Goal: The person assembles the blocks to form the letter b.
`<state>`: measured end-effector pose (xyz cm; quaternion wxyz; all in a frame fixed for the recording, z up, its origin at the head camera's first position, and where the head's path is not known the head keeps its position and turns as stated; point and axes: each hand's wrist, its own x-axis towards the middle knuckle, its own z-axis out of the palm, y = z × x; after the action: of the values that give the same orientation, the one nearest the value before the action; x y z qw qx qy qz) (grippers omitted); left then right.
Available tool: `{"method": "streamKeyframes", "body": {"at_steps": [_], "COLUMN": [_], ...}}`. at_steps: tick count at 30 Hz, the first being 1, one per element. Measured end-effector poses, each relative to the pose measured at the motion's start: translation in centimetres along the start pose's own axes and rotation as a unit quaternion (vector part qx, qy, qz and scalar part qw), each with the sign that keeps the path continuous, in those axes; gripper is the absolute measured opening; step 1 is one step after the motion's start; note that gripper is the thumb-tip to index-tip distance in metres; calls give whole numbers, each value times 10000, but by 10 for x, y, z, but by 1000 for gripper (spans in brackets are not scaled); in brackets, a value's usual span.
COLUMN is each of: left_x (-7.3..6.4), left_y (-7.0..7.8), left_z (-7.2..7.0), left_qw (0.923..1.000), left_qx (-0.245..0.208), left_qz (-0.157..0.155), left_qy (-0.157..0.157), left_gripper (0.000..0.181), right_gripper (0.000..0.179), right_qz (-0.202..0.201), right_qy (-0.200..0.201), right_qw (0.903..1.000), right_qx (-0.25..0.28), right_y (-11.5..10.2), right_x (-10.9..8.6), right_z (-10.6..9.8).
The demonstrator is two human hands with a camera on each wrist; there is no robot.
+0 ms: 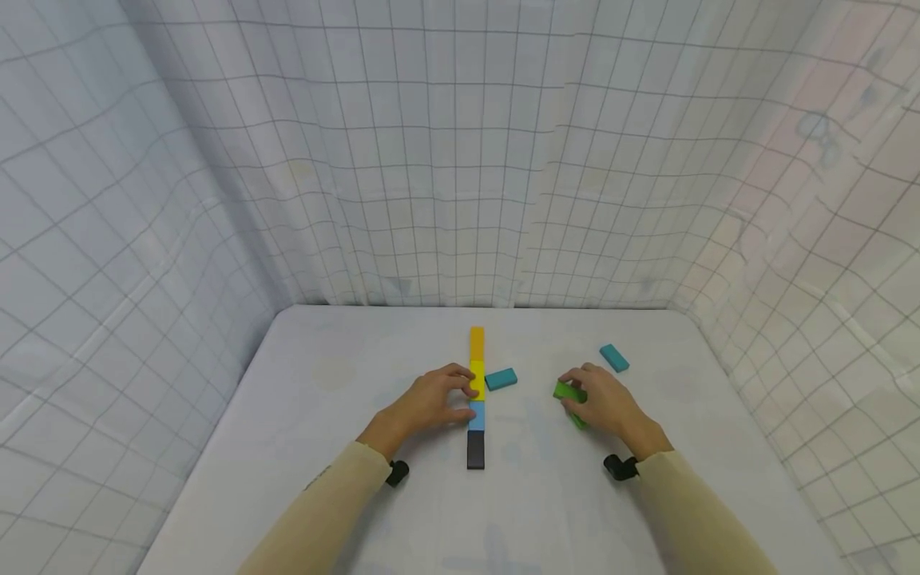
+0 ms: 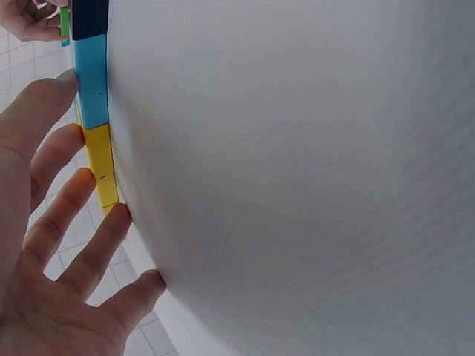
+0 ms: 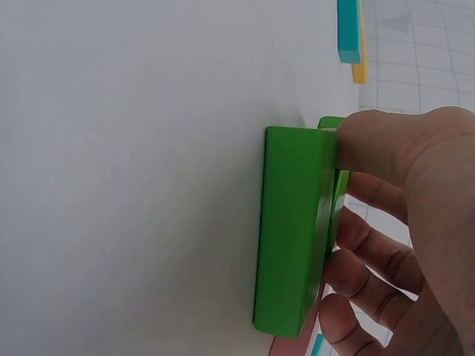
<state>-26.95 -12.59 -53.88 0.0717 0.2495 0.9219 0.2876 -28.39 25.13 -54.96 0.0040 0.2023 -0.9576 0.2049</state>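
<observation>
Green, glossy: far green block [image 1: 568, 391] and near green block [image 1: 578, 421], on the tabletop [image 1: 345, 343] at the person's right. Head view: right hand [image 1: 607, 403] had its fingers grasping the far one, thumb on the near side, likely for a secure pinch. Amber block [image 1: 477, 343], yellow block [image 1: 477, 382], blue block [image 1: 477, 415] and black block [image 1: 476, 450] lay end to end, presumably to keep the line straight. Left hand [image 1: 430, 401] touched that row, apparently steadying it; fingers loose, not clenched. Inner teal block [image 1: 501, 379] sat just beside the yellow; outer teal block [image 1: 614, 358] lay beyond the right hand.

Left wrist view: fingers spread along the row, thumb at the blue; contact seemed light. Yellow showed a small dark mark.

Right wrist view: near green was plain, flat-faced, edges slightly rounded; it partly hid the far one. Couldn't tell whether they touched. Red piece [image 3: 293, 345] showed below, mostly hidden.
</observation>
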Motion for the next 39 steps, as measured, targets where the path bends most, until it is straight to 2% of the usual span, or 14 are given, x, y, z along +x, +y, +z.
{"method": "streamKeyframes", "body": {"at_steps": [7,23,27,28,29,32,34,35,39], "left_x": [1,0,1,1,1,2,2,2,1], "left_y": [-1,-1,-1,-2,-2,-3,-4,-4,-5], "left_z": [0,1,0,0,0,1,1,1,2], "left_qw": [10000,10000,10000,10000,10000,9999,9999,9999,10000], "left_qx": [47,14,21,40,54,64,62,50,31], "left_qz": [75,15,7,16,19,53,73,76,44], "left_qy": [22,-40,-57,-59,-66,-70,-73,-70,-54], "left_gripper": [24,26,25,25,25,25,25,25,24], "right_gripper": [35,35,35,36,36,36,36,36,35], "right_qz": [-48,7,-149,-350,-406,-467,-390,-222,-193], "right_qy": [55,48,145,226,256,281,243,183,159], "right_qw": [10000,10000,9997,9989,9986,9982,9987,9995,9997], "right_qx": [34,77,134,221,237,251,221,116,11], "right_y": [-1,-2,-4,5,5,3,2,-8,-11], "right_x": [1,4,4,6,6,6,7,6,8], "right_z": [1,4,2,6,5,4,5,0,1]}}
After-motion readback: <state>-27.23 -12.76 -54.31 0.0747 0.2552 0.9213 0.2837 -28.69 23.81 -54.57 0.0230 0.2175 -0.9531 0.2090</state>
